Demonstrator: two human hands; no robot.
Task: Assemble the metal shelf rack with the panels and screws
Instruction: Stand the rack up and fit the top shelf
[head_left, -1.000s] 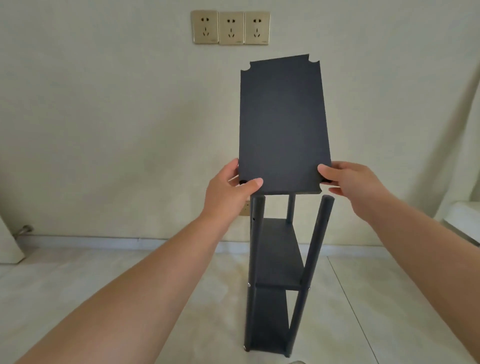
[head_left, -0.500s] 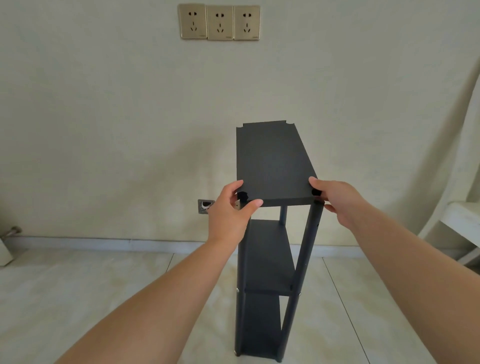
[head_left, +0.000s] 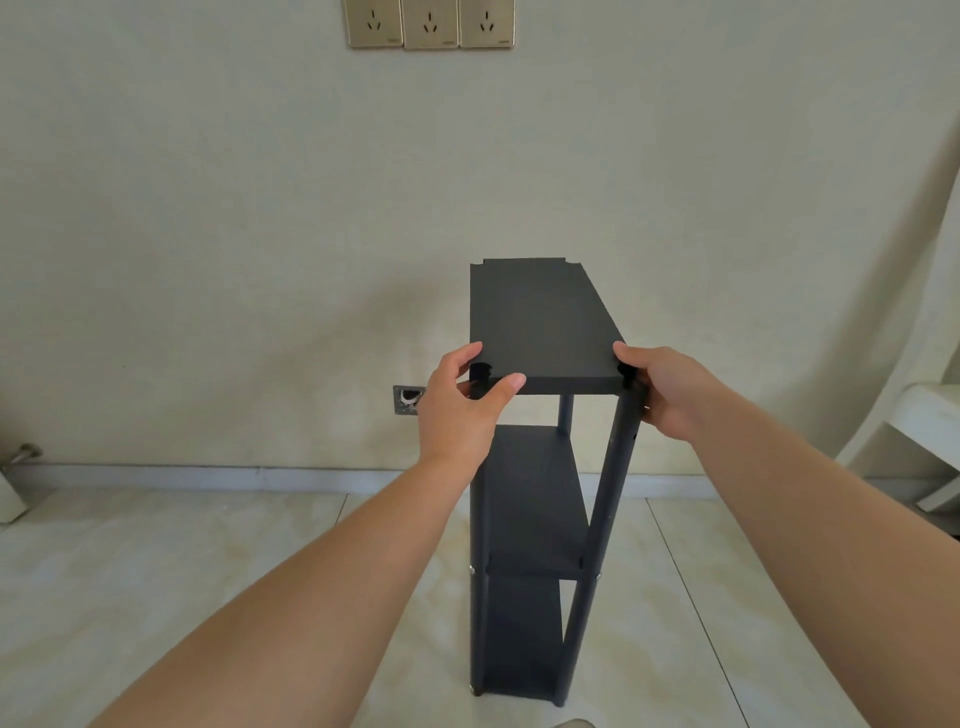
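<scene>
From the head camera we see the dark top panel (head_left: 540, 322) lying nearly level at the top of the metal shelf rack (head_left: 530, 519), its near corner notches sitting at the tops of the two front posts. Our left hand (head_left: 462, 410) grips the near left corner, thumb on the panel's front edge and fingers curled round the notch and post top. Our right hand (head_left: 670, 389) holds the near right corner, fingers wrapped beside the right front post (head_left: 605, 519). Below the panel we see a middle shelf (head_left: 535, 488) and a bottom shelf fixed between the posts. The rack stands upright on the pale tiled floor (head_left: 208, 571), close to the wall (head_left: 260, 208), under three gold wall sockets (head_left: 430, 23). A white seat (head_left: 930, 415) shows at the right edge
</scene>
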